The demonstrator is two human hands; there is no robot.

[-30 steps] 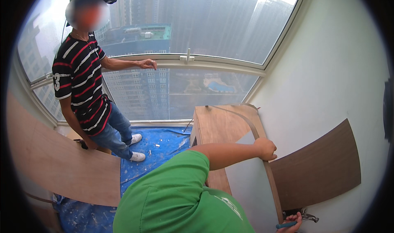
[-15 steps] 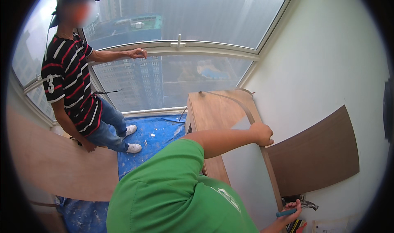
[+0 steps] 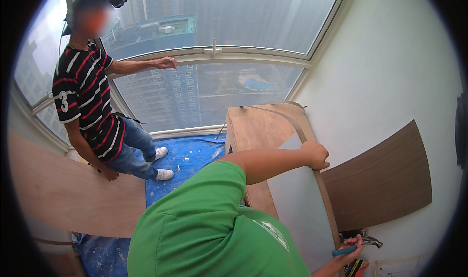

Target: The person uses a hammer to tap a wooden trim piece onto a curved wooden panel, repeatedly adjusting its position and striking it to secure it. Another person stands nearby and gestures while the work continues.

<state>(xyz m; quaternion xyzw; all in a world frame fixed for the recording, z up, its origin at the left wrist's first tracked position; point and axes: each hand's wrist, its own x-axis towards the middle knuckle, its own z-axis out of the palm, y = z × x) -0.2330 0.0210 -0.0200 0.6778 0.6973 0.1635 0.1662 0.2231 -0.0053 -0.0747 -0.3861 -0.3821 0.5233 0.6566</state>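
My left hand [image 3: 314, 155] is closed on a long thin brown edging strip [image 3: 285, 119] at the edge of a pale panel [image 3: 295, 191]. Beyond the hand, the strip's loose end curves over a wooden cabinet [image 3: 253, 138]. Toward me, a brown band [image 3: 327, 201] runs along the panel's edge to my right hand [image 3: 353, 251]. That hand is wrapped round the blue handle of a claw hammer [image 3: 374, 242], whose metal head points right. The far part of the pale panel rests over the cabinet top; my green sleeve hides part of its near side.
A co-worker [image 3: 90, 101] in a striped shirt stands at the left, one arm out by the window [image 3: 209, 54]. A dark brown sheet [image 3: 382, 179] leans at the right wall. Blue sheeting [image 3: 187, 152] covers the floor, and a light wooden board [image 3: 83, 194] lies at left.
The whole view has shifted slightly. Both my hands keep their places on the strip and the hammer. The co-worker's pose is much the same.
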